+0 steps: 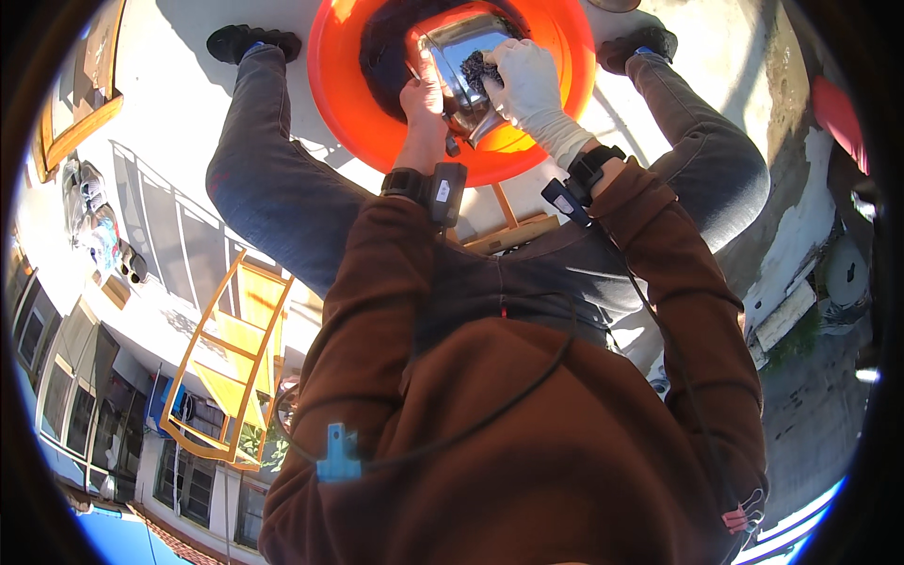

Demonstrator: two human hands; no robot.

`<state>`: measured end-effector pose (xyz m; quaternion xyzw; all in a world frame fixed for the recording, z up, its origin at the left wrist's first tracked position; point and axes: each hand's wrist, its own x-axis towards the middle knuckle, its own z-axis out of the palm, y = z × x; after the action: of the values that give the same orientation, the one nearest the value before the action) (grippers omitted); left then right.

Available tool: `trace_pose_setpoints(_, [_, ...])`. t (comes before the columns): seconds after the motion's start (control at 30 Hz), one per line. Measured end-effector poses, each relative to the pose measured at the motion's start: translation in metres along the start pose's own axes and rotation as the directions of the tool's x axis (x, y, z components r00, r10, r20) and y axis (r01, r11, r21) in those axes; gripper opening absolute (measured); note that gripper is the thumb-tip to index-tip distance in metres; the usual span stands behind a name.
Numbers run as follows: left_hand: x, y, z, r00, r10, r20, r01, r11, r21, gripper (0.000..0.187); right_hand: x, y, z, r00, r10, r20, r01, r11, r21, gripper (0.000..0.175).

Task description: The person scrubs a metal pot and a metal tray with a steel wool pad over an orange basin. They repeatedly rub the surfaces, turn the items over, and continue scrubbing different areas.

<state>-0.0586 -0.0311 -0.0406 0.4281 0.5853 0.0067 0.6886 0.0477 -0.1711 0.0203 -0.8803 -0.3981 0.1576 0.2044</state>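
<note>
Between my feet is an orange plastic basin [339,106] with dark contents, probably liquid. A shiny metal vessel [459,42] is tilted over it, its smooth side catching the light. My left hand [424,95], bare, grips the vessel's left edge with the thumb laid along it. White-gloved, my right hand [526,81] presses a dark wiry scouring pad [480,69] against the metal surface. A small dark part [452,145] shows below my left hand; whether it belongs to the vessel I cannot tell. The vessel's far underside is hidden.
Below the basin stands a small wooden piece [512,236] between my legs. A yellow-framed chair [233,360] is at the left. Farther left are a wooden frame [81,134] and bagged items [92,212]. A dark cable [487,424] crosses my brown sweatshirt.
</note>
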Motion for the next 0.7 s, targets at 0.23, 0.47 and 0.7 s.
trace_pose_setpoints(0.23, [-0.006, -0.003, 0.000, 1.000, 0.021, 0.007, -0.021, 0.997, -0.070, 0.060, 0.004, -0.005, 0.000, 0.974, 0.181, -0.139, -0.204, 0.962, -0.181, 0.025])
trace_pose_setpoints(0.47, [-0.010, -0.003, 0.000, 0.999, 0.038, -0.003, -0.038, 0.995, -0.088, 0.061, 0.011, -0.002, -0.014, 0.919, 0.346, -0.188, -0.368, 0.925, -0.096, 0.021])
trace_pose_setpoints(0.7, [-0.015, 0.000, 0.003, 0.998, 0.048, -0.030, -0.051, 0.992, -0.118, 0.061, 0.013, 0.002, -0.008, 0.991, 0.073, -0.116, -0.092, 0.981, -0.172, 0.023])
